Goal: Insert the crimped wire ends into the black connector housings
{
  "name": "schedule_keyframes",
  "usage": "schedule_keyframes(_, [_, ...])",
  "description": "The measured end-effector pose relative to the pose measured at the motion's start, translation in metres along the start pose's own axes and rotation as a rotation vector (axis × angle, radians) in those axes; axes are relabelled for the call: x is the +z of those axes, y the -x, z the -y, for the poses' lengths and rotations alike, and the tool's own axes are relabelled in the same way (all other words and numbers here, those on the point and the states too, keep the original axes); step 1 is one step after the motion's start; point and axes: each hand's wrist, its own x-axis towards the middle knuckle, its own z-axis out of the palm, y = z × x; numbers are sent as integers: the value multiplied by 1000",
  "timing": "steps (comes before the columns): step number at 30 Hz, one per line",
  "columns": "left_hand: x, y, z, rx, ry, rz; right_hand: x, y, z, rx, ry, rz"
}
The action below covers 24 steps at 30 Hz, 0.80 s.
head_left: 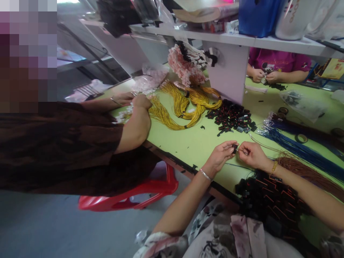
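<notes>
My left hand (220, 155) pinches a small black connector housing (234, 148) between thumb and fingertips, just above the table's front edge. Right beside it, my right hand (250, 154) is closed in a pinch on a thin wire, its tip meeting the housing; how far it goes in is too small to tell. Beyond my hands lies a pile of black connector housings (233, 116) with reddish marks. To the right of my right hand a bundle of brown wires (298, 166) lies beside a bundle of blue wires (298, 147). Below my right forearm is a heap of black pieces with orange-red wires (274, 199).
At the left, a co-worker's arms (137, 125) reach onto the green table (163, 138) near yellow wire bundles (185, 107). Another person's hands (266, 76) work across the table. A shelf (225, 38) overhangs it. A red stool (129, 197) stands at left; tape rolls (301, 138) lie at right.
</notes>
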Motion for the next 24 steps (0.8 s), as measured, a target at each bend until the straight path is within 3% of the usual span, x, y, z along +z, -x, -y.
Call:
schedule_keyframes(8, [9, 2, 3, 64, -77, -97, -2, 1, -2, -10, 14, 58])
schedule_keyframes(16, [10, 7, 0, 118, -191, -77, -4, 0, -11, 88, 6, 61])
schedule_keyframes(19, [0, 8, -3, 55, -218, -58, -14, -2, -24, 265, 200, 16])
schedule_keyframes(24, [-7, 3, -2, -28, -196, -54, -16, 1, -34, 392, 560, 224])
